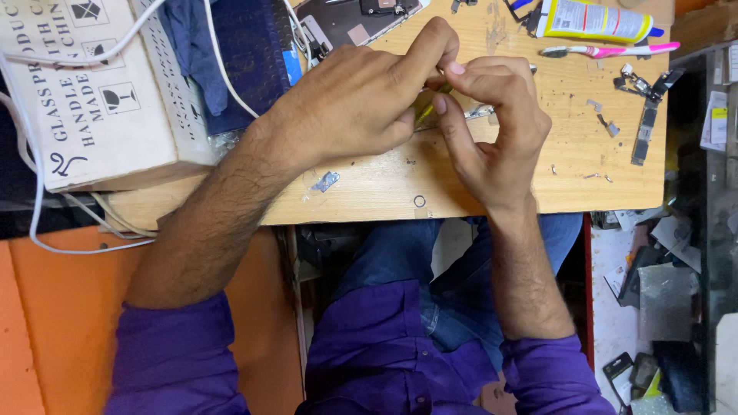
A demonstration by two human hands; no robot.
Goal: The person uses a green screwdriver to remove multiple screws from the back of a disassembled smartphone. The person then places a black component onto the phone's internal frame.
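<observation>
My left hand (357, 100) and my right hand (492, 123) meet over the middle of a wooden worktop (384, 188). Between the fingertips of both is a small yellow-green object (424, 111), mostly hidden by the fingers. A thin silvery metal part (478, 112) sticks out from under my right hand. Whether the two pieces are joined cannot be told. Both forearms come from purple sleeves.
A white cardboard box (92, 92) with white cables stands at the left. A dark blue cloth (238, 54), an opened phone (354, 19), a glue tube (592, 19), a pink toothbrush (607, 51) and small circuit parts (646, 115) lie around. A metal scrap (326, 181) sits near the front edge.
</observation>
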